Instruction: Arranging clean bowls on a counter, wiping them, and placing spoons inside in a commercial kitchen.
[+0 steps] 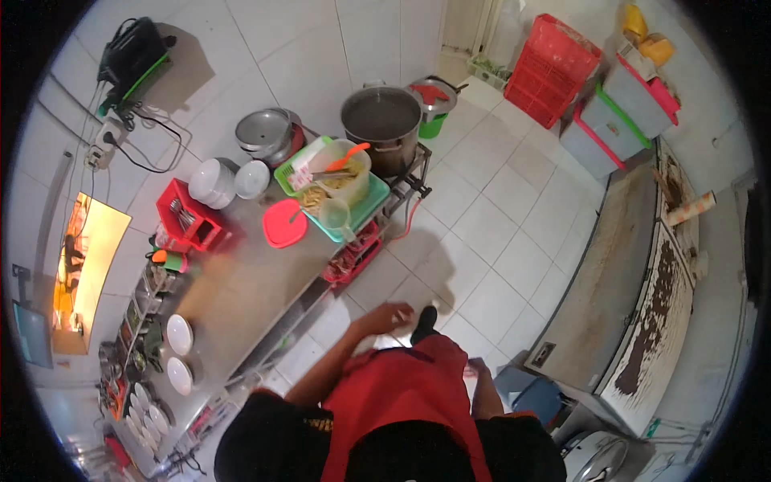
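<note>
My left hand (pixel 391 317) hangs in front of my red apron (pixel 403 385), above the tiled floor, with nothing in its loosely bent fingers. Low at the apron's other side is my right hand (pixel 476 366), small and partly hidden, so its fingers are hard to make out. The steel counter (pixel 241 283) runs along my left. On it stand a turquoise tray (pixel 374 202), a clear tub of food (pixel 355 181) with an orange-handled utensil (pixel 349 156), a clear plastic jug (pixel 335 215) and a red lid (pixel 285 223).
A large stockpot (pixel 382 120) sits on a burner stand (pixel 415 175). White bowls (pixel 211 181), a red cutlery caddy (pixel 190 217) and white plates (pixel 179 334) occupy the counter. A worn chest freezer (pixel 602 289) and stacked lidded bins (pixel 608 126) line the right side.
</note>
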{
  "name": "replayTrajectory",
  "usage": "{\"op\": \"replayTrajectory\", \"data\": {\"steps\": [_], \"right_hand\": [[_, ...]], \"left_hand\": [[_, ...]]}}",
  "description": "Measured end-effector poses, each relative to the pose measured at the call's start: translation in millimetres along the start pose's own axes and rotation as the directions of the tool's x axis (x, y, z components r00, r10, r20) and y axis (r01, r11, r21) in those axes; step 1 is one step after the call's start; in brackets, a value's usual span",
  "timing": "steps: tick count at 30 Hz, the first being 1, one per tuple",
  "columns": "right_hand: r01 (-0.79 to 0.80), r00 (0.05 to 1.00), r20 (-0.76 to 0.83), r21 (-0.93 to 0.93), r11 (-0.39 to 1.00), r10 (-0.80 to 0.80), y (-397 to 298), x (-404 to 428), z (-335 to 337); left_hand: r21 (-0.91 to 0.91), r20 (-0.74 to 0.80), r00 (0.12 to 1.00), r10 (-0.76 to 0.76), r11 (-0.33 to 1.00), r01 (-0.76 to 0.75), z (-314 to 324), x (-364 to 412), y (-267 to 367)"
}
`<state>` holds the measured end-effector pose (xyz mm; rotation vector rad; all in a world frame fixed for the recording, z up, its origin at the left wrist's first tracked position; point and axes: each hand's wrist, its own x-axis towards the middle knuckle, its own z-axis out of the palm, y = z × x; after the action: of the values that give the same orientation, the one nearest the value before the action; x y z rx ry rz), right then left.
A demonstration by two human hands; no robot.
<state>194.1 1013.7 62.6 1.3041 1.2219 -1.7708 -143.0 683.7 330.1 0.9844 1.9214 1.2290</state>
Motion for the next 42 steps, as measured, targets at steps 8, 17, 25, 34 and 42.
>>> {"op": "replayTrajectory", "data": {"steps": [8,17,25,34,42], "right_hand": [[0.213,0.975,0.057,0.018,0.977,-0.213,-246,0,-57],[0.243,0.969,-0.022,-0.057,0.968,-0.244,-500,78,-113],[-0.041,0.99,0.115,-0.348,0.937,0.086,-723,165,-142],[0.186,0.978,0.175,-0.482,0.856,-0.114,-1044,280,-135],[0.239,0.963,0.264,-0.75,0.617,-0.052,-1230,468,24]], "left_hand": [[0.421,-0.334,0.868,-0.368,0.765,0.487,-13,7,-229],[-0.243,0.149,0.113,-0.982,0.074,0.967,41,-16,-212],[-0.402,-0.19,0.457,-0.869,0.493,0.771,36,275,-187],[-0.77,-0.12,0.336,-0.934,0.301,0.562,-105,460,-170],[-0.721,-0.219,0.101,-0.971,0.23,0.654,-17,551,-73]]}}
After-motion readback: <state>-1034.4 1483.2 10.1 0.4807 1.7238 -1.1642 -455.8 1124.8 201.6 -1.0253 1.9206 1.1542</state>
